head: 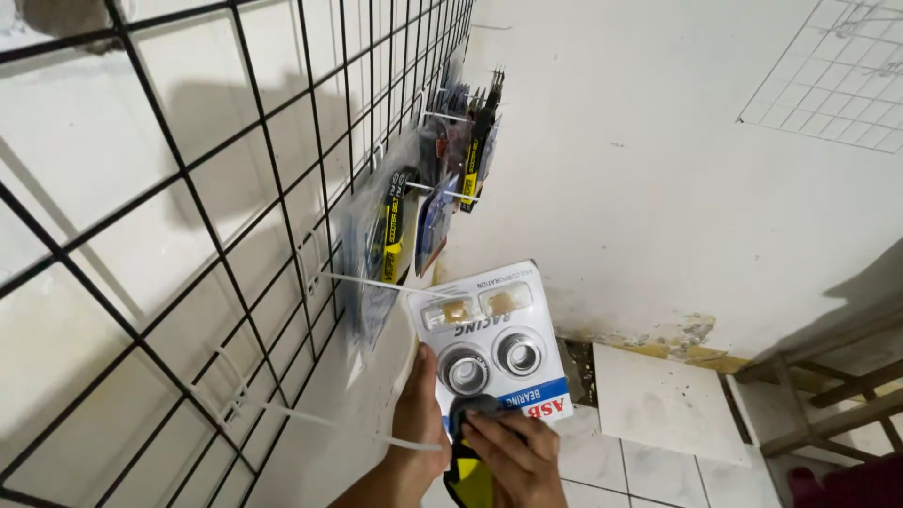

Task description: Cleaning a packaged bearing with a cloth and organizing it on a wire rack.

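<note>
My left hand grips the lower left edge of a white blister pack that shows two round metal bearings and two small tan parts under clear plastic. The pack is held upside down in front of a black wire grid panel. Its top edge is near a bare white hook on the grid. My right hand rests at the pack's lower edge, fingers closed over a black and yellow packet below it.
Several more packets hang on white hooks farther up the grid. A white wall stands behind. White floor tiles lie below, with a wooden frame at the right.
</note>
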